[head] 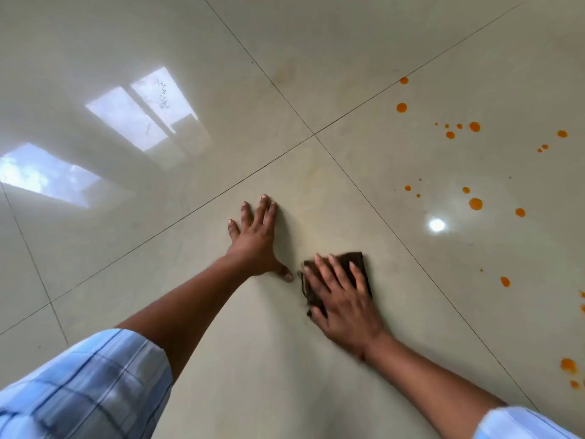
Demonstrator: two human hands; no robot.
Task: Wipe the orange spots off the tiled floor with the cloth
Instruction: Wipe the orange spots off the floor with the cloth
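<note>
A folded dark brown cloth (356, 263) lies flat on the glossy cream tiled floor (316, 74). My right hand (343, 299) presses down on the cloth with spread fingers and covers most of it. Just left of it, my left hand (256, 240) rests flat on the bare tile, fingers apart, thumb tip close to the cloth's left edge. Several orange spots (474, 203) are scattered over the tile to the right, from the far spot (401, 107) down to a blotch (569, 365) at the right edge. The tile under my hands shows no spots.
Dark grout lines cross at a joint (314, 135) beyond my hands. Bright window reflections (142, 115) glare on the left tiles, and a lamp reflection (437, 224) shines among the spots. My checked blue sleeves fill the lower corners.
</note>
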